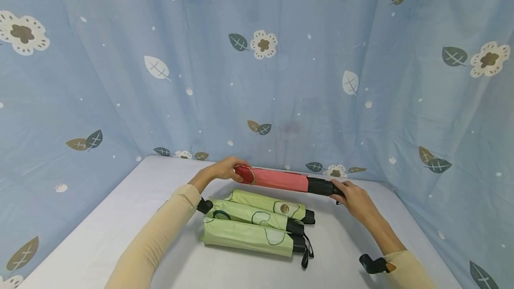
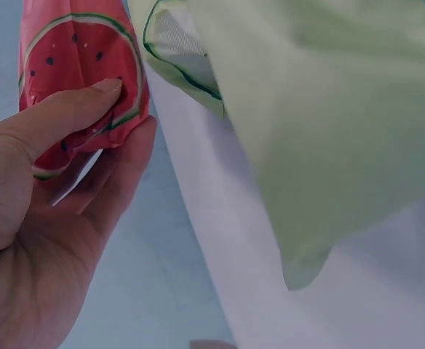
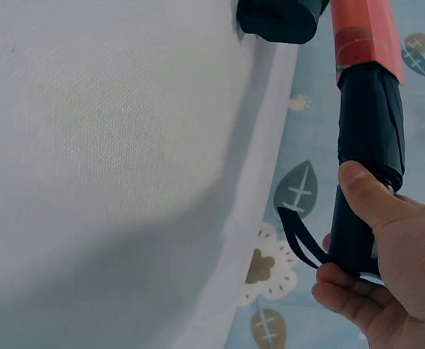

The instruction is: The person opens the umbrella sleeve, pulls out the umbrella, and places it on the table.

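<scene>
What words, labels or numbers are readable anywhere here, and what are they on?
"u will find flowers and sorrows": on the blue curtain.
"but it's always beautifu": just below it, same curtain.
Lettering at the curtain's top left and top edge, cut off by the frame: not fully readable.
Red umbrella and three green umbrellas: no readable text.

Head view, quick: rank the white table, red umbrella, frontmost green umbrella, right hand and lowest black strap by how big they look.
1. White table
2. Red umbrella and frontmost green umbrella: too alike to rank; red looks longer, green thicker, and camera nearness may differ
3. Right hand
4. Lowest black strap
</scene>
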`<action>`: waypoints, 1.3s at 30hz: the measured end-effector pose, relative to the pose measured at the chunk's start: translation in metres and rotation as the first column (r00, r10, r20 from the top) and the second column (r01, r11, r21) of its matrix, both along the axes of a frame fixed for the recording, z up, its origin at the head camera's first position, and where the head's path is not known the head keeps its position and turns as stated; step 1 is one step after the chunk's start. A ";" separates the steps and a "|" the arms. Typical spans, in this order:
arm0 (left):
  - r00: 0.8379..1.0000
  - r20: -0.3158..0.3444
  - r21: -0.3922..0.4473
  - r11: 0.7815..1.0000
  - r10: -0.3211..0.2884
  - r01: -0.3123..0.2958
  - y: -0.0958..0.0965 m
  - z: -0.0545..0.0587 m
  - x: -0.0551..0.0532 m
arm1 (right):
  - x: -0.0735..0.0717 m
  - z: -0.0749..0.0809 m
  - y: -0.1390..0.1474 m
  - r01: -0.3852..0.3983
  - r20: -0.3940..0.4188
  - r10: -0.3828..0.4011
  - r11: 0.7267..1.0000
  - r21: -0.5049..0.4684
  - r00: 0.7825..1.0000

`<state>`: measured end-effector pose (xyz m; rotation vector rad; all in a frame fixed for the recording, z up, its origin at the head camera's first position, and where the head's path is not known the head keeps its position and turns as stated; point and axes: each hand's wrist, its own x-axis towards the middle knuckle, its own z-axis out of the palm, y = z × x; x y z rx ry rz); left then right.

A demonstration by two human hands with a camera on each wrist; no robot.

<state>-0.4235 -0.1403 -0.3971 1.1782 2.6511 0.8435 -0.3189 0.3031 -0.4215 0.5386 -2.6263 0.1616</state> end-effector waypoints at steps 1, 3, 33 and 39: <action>1.000 0.010 0.004 1.000 0.005 -0.005 -0.001 0.001 0.000 | 0.001 0.000 0.001 -0.003 -0.002 0.003 1.000 -0.005 1.000; 1.000 0.026 0.012 1.000 0.013 -0.013 -0.002 0.002 0.001 | 0.002 0.001 0.003 -0.008 -0.003 0.008 1.000 -0.015 1.000; 0.998 0.045 0.040 0.998 0.040 -0.042 -0.014 0.006 0.004 | 0.012 0.003 0.037 -0.043 -0.003 0.043 0.996 -0.072 0.999; 0.998 0.056 0.046 0.998 0.037 -0.040 -0.016 0.005 0.005 | 0.013 -0.001 0.047 -0.035 0.003 0.036 0.996 -0.084 0.999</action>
